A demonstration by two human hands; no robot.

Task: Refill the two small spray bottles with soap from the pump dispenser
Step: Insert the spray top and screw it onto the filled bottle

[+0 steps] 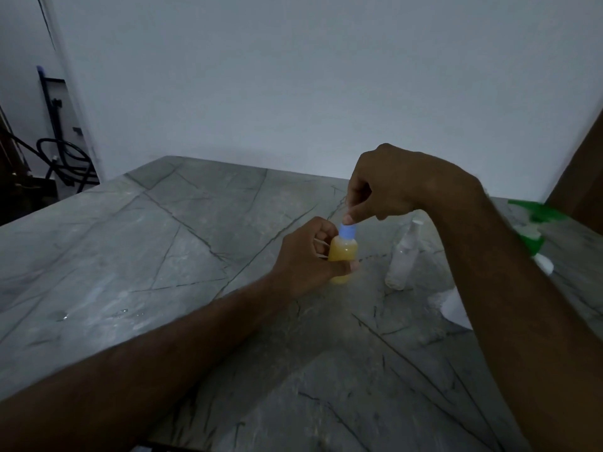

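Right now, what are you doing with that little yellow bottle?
A person is working at a grey stone table. The left hand grips a small bottle of yellow liquid, and the right hand pinches its blue cap from above. Whether the cap is going on or coming off cannot be told. A clear spray bottle stands just to the right, untouched. Something green and white sits further right, partly hidden by the arm.

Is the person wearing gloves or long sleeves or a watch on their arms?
No. The left hand and right hand are both bare, with no gloves. Both forearms are bare too, with no sleeves showing as far as the picture reaches. No watch, bracelet or ring can be seen, though the light is dim.
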